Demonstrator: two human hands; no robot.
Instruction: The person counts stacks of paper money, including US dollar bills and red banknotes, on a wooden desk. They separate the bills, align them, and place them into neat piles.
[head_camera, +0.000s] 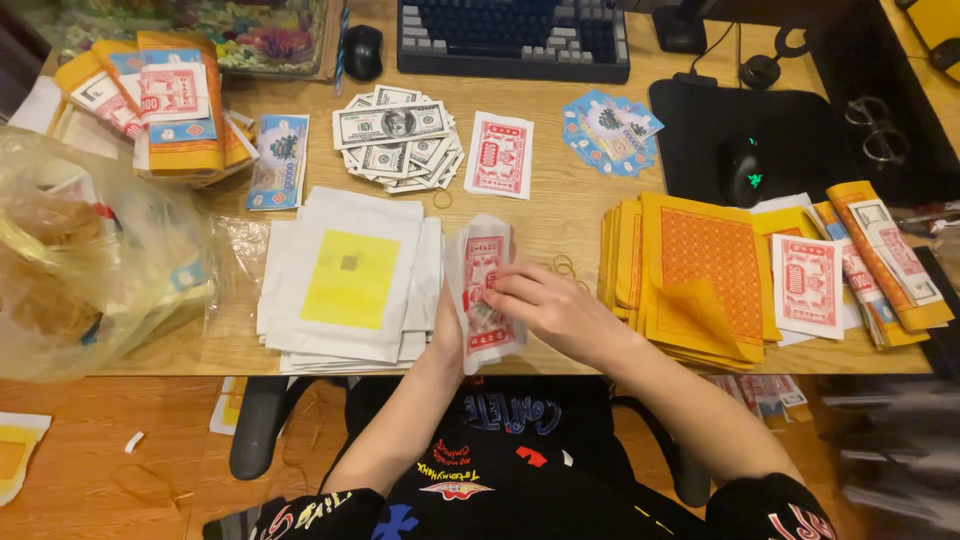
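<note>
Both of my forearms come up from my lap to the desk edge, and between them I hold a small bundle (484, 290): a red-and-white paper note wrapped in a thin white sheet. My left hand (447, 335) cups it from behind and below, mostly hidden by the paper, fingers closed around its lower edge. My right hand (545, 305) lies across the front, fingertips pinching the right side of the sheet over the note. The bundle stands tilted just above the front edge of the wooden desk (560, 215), between the two big piles.

I judge I am partway through folding the white sheet around the note; the next move calls for pressing the loose flap flat without letting the note slide.

Just to my left sits the stack of white sheets (300, 260) with a yellow square in its middle. To my right lies the stack of orange patterned papers (705, 260). Rubber bands (566, 267) lie just beyond my right knuckles. Farther back sit a heap of green banknote-style papers (395, 140) and one red note (499, 154).
</note>
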